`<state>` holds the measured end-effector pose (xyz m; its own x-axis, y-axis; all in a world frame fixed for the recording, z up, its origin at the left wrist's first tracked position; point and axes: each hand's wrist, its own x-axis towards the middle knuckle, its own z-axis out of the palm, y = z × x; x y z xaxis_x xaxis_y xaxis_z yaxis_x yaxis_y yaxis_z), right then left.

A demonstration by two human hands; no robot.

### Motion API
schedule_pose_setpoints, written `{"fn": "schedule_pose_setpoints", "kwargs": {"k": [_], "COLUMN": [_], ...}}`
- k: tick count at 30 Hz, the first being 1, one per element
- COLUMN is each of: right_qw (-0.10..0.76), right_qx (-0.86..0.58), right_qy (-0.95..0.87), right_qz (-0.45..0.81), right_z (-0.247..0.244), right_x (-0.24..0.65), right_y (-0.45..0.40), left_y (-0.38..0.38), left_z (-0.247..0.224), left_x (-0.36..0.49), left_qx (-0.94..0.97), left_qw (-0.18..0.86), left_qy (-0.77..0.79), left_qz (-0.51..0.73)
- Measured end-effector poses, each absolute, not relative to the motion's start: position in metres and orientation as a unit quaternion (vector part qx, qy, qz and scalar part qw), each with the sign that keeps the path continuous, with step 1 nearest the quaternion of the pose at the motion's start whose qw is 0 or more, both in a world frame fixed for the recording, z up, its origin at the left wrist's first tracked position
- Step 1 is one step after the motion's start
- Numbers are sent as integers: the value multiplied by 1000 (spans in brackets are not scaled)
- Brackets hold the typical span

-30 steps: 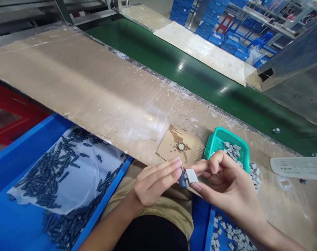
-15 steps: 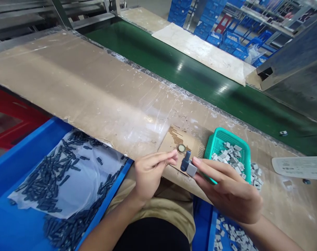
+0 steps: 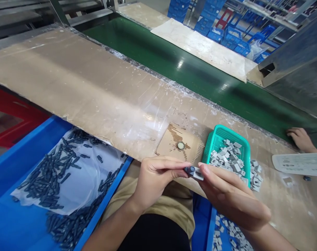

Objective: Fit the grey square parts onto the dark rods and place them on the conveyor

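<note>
My left hand (image 3: 154, 181) pinches a small dark blue-grey plastic piece (image 3: 190, 169) between thumb and fingertips. The piece is joined to a small light grey block (image 3: 199, 174), which my right hand (image 3: 233, 197) grips between thumb and fingers. Both hands meet above the table's front edge, just below a cardboard pad (image 3: 165, 141). A round, pale-topped cap with a toothed rim (image 3: 180, 145) stands on that pad. Near my right hand is a green basket (image 3: 208, 148) with many light grey blocks inside.
A blue bin (image 3: 7, 195) at left holds dark plastic pieces (image 3: 47, 177) on white sheeting. Another bin with grey blocks (image 3: 230, 230) is below right. Beyond the brown table (image 3: 82, 87) runs a green belt (image 3: 153, 55); another person's hand (image 3: 301, 139) is at its right end.
My left hand has moved right and taken hold of the dark piece, which has tilted over along with the grey block. Another person's hand has appeared at the belt, where a small part lay.
</note>
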<state>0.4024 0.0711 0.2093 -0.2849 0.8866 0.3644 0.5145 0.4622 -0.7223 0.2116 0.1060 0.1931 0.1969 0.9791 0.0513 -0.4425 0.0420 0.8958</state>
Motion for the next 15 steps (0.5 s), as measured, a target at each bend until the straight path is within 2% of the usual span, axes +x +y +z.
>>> {"fn": "schedule_pose_setpoints", "kwargs": {"k": [6, 10, 15], "right_qw": [442, 529, 560], "right_qx": [-401, -365, -361], "right_qy": [-785, -726, -684], "right_qz": [166, 244, 298], "right_z": [221, 213, 204], "right_x": [386, 380, 375], "right_y": [87, 90, 89], "left_y": [104, 104, 108], "left_z": [189, 185, 182], "left_x": [214, 213, 218], "left_qx": [488, 523, 558], "left_qw": [523, 460, 440], "left_qy": [338, 324, 313], "left_qz": [612, 640, 630]}}
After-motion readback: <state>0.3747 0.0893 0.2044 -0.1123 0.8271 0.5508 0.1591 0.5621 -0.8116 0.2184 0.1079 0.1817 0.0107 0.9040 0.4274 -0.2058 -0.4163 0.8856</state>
